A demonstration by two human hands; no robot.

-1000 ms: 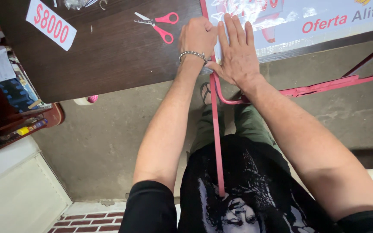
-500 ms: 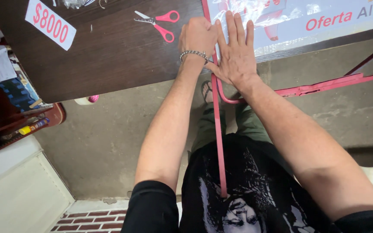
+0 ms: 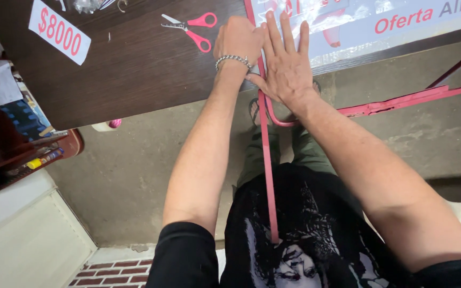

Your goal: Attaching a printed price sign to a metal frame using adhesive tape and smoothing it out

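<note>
Left hand [image 3: 238,38] grip clenched, contents hidden | right hand [image 3: 284,58] flat, released on pink strip [image 3: 265,138]

Dark wood-grain table [image 3: 134,69] carried everything. On it: red-handled scissors [image 3: 193,29] near top centre, white price tag [image 3: 58,32] w/ red figures at left, printed poster [image 3: 369,24] under clear plastic at right, pink strip [image 3: 256,32] along poster's left edge & hanging off table edge. Small clutter at far edge, too blurred to ID.

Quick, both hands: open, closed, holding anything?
Left hand: closed in a fist at the pink strip.
Right hand: open, flat on the sheet, holding nothing.
</note>
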